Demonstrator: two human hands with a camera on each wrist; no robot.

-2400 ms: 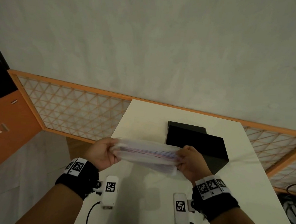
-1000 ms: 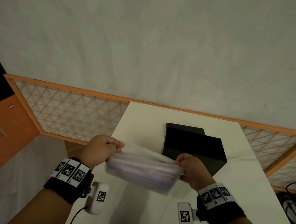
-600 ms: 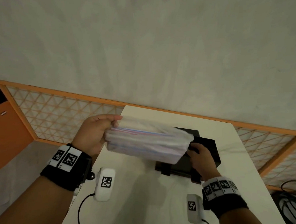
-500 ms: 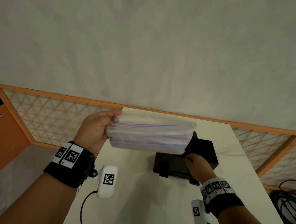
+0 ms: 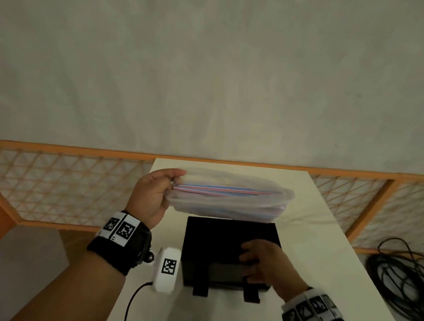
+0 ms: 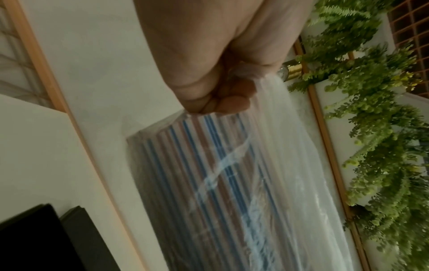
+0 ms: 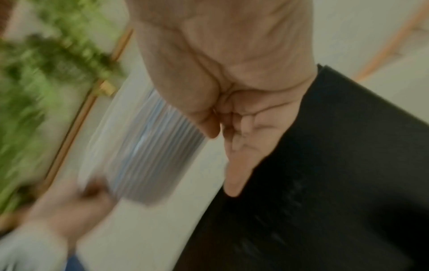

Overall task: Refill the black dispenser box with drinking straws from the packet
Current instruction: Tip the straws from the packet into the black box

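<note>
My left hand (image 5: 173,180) pinches the left end of a clear plastic packet (image 5: 228,200) of red, blue and white striped drinking straws, held level in the air just beyond the black dispenser box (image 5: 216,239). The box stands on the white table (image 5: 313,227), two small feet at its front. My right hand (image 5: 248,263) lies on the box's near top edge with its fingers curled over the front. In the left wrist view my left hand (image 6: 223,104) clamps the packet (image 6: 220,183). The blurred right wrist view shows my right hand (image 7: 223,146) against the box (image 7: 336,183), most of its fingers hidden.
An orange-framed lattice screen (image 5: 57,184) runs behind and beside the table. Black cables (image 5: 401,275) lie coiled on the floor to the right. A white wrist camera (image 5: 167,268) hangs under my left forearm. Green ferns (image 6: 383,146) hang near the wall.
My right hand let go of the packet and took hold of the black box, which now sits square and closer to me. My left hand alone lifted the packet above and behind the box.
</note>
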